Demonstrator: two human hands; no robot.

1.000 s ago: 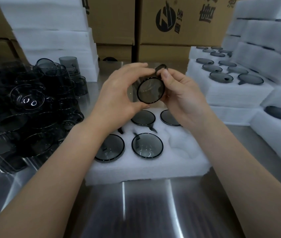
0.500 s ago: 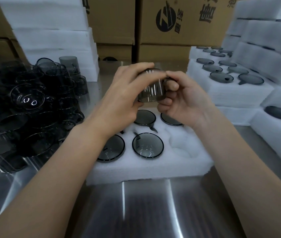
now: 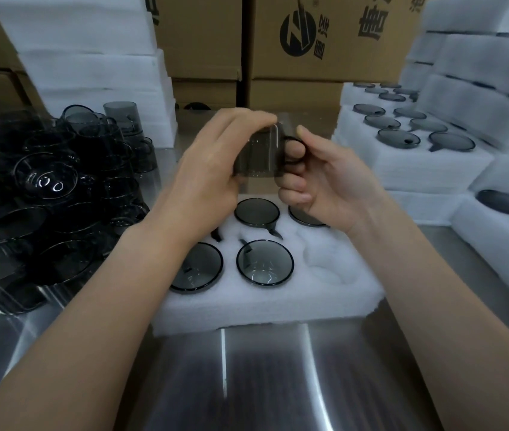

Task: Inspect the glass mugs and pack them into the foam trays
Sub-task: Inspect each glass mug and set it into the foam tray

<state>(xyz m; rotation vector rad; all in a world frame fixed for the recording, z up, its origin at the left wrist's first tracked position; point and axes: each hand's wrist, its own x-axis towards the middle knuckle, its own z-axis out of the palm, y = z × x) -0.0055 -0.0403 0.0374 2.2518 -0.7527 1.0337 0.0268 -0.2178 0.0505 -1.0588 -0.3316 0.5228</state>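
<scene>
Both grips engaged on one smoked glass mug [image 3: 258, 157]. It is in the air between my hands, above the far row of the foam tray [image 3: 278, 295], clear of the foam, with its side wall towards me and its handle to the right.

Left grip [image 3: 212, 169]: fingers curled over the top of the mug, palm against its left wall; holding the body.
Right grip [image 3: 324, 185]: one finger shows through the handle loop, thumb just above it; holding the handle. The other fingers are curled in below it.

The tray lies on the steel bench [image 3: 262, 387] directly in front of me. Four mugs are seated in it that I can see, two near [image 3: 264, 266] and two far. The near right pocket [image 3: 324, 264] shows bare foam.

Left of the tray: a heap of loose dark mugs [image 3: 54, 185] on the bench. Right: stacked filled trays [image 3: 408, 150]. Behind: cardboard cartons [image 3: 324, 35] and a stack of white foam [image 3: 91, 66].
</scene>
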